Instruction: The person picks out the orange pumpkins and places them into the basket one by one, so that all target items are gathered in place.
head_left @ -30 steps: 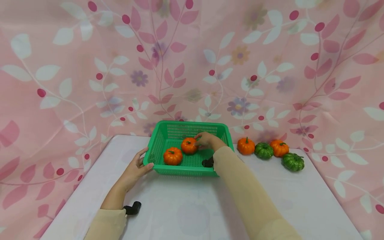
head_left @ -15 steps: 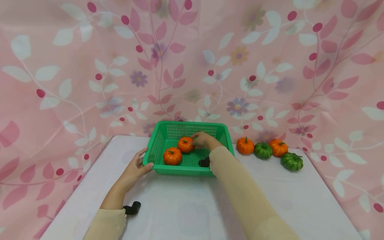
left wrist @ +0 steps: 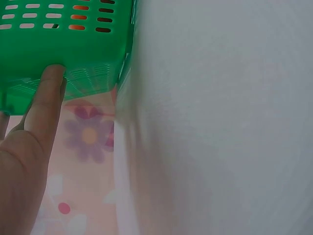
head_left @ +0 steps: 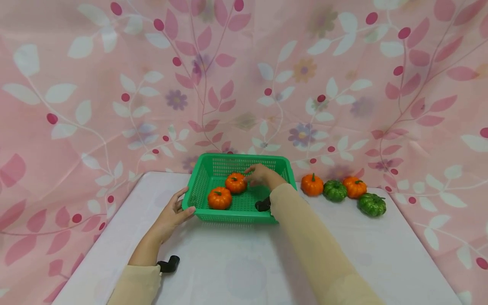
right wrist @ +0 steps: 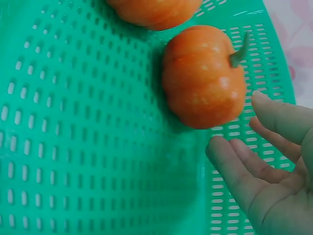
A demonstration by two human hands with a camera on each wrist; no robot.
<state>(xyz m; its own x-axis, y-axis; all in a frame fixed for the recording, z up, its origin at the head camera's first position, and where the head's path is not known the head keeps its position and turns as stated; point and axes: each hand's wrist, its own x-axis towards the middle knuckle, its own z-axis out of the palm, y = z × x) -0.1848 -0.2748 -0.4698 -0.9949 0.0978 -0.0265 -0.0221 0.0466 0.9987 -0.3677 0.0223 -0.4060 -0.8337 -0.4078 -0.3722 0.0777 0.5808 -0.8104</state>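
Two orange pumpkins sit in a green slotted basket between the hands. The right hand, loosely spread and holding nothing, is just beside the farther pumpkin. The left hand, fingers extended, touches the basket corner nearest it. Beneath both hands spreads the bench, covered in white; beyond them a pink flower-and-leaf backdrop rises at its far edge. Right of the right hand, two more orange pumpkins and two mottled green pumpkins stand in a loose row.
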